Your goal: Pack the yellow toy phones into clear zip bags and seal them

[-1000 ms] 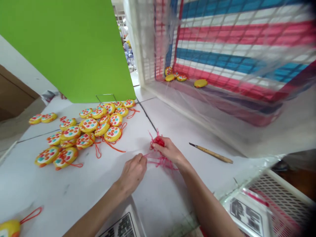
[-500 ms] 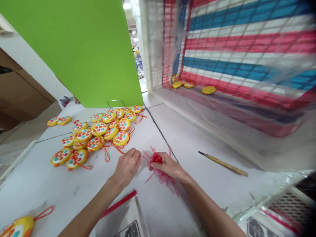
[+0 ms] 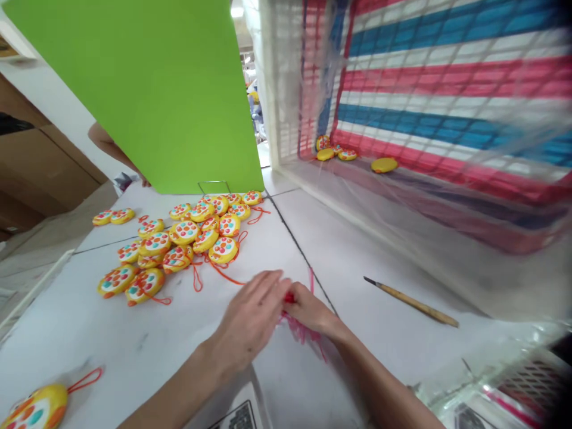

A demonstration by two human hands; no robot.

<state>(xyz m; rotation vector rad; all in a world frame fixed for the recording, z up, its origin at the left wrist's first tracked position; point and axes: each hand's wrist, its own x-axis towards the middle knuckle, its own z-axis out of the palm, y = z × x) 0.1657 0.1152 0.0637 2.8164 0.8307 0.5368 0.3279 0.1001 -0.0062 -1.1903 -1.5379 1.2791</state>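
My right hand (image 3: 308, 307) is closed round a small shiny red thing (image 3: 289, 297) whose exact kind I cannot make out. Thin pink strips (image 3: 306, 333) stick out below and beside that hand. My left hand (image 3: 257, 310) reaches across to the red thing, its fingers stretched out and side by side. Its fingertips and thumb are hidden, so whether they touch the red thing does not show. Behind the hands lies a pile of yellow oval pieces (image 3: 185, 232) with coloured dots and orange cord loops. One orange cord (image 3: 227, 277) runs from the pile towards my left hand.
A wooden-handled tool (image 3: 411, 302) lies on the white table (image 3: 330, 256) at right. Behind it, a lined mesh crate (image 3: 286, 89) holds several yellow pieces. A green board (image 3: 156, 89) stands at the back, with another person's arm (image 3: 111, 146) beside it. A yellow piece (image 3: 42, 407) lies front left.
My left hand has moved right, from a closed pose beside the red thing to stretched fingers over it. My right hand still holds the red thing. Another person's arm has come into view at left.
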